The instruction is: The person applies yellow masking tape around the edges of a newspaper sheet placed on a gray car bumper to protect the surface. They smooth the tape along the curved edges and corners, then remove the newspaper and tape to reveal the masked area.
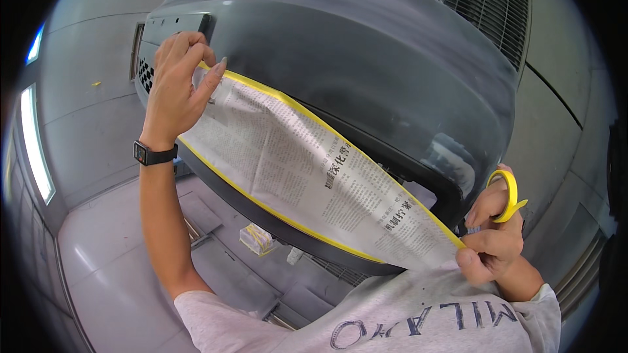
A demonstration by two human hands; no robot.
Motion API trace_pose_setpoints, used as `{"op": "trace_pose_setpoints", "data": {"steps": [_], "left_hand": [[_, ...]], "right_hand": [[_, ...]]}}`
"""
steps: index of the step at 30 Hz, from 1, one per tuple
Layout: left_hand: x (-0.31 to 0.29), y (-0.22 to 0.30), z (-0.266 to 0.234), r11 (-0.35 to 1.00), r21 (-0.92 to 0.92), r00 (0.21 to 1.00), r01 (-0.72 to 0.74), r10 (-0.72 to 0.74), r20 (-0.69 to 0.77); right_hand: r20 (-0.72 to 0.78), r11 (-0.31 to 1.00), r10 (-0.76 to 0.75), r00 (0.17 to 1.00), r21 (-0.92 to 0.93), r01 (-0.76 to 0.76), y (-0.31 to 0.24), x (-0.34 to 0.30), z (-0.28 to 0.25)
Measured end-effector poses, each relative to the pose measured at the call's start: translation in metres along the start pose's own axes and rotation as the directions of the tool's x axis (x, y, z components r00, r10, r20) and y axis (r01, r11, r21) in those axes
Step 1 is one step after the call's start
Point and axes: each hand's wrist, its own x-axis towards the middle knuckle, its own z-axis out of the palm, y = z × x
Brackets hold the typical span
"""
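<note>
A long sheet of newspaper [288, 163] stretches slantwise across the lower part of a grey car bumper [366, 72]. Yellow masking tape [314, 117] runs along its upper edge, and another yellow strip borders its lower edge. At the sheet's upper left end, my left hand [176, 85] pinches the taped corner against or close to the bumper; exact contact cannot be told. My right hand [494, 242] grips the lower right corner between thumb and fingers. A roll of yellow masking tape [512, 196] hangs around fingers of that same hand, its loose end sticking out.
Below the bumper, a pale block wrapped with yellow tape [256, 240] sits near the floor. A dark metal grating [490, 0] lies at the upper right. Grey panels surround the bumper, with a bright light strip [36, 144] on the left. A black opening shows beside the sheet's right half.
</note>
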Motion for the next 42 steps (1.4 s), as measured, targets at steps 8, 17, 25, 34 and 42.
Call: {"op": "trace_pose_setpoints", "data": {"steps": [8, 17, 25, 34, 42], "left_hand": [[-0.005, -0.007, 0.0, 0.995, 0.009, 0.992, 0.096, -0.096, 0.076], [-0.03, -0.022, -0.001, 0.997, -0.056, 0.991, 0.057, -0.063, -0.122], [-0.041, -0.036, -0.006, 0.939, -0.305, 0.964, 0.158, -0.214, -0.16], [-0.018, -0.028, 0.027, 0.953, -0.26, 0.984, 0.154, -0.171, -0.043], [-0.016, -0.034, 0.027, 0.908, -0.373, 0.981, 0.192, -0.191, 0.04]], "right_hand": [[0.005, 0.994, -0.033, 0.999, 0.107, 0.032, -0.004, 0.011, 0.001], [0.043, 0.95, 0.067, 0.997, 0.302, -0.077, -0.006, 0.014, 0.001], [0.047, 0.967, 0.046, 0.998, 0.248, -0.057, 0.002, 0.011, -0.008], [-0.076, 0.937, 0.191, 0.979, -0.283, -0.205, 0.008, -0.006, 0.008], [-0.154, 0.949, 0.204, 0.967, -0.213, -0.234, 0.017, -0.012, 0.006]]}}
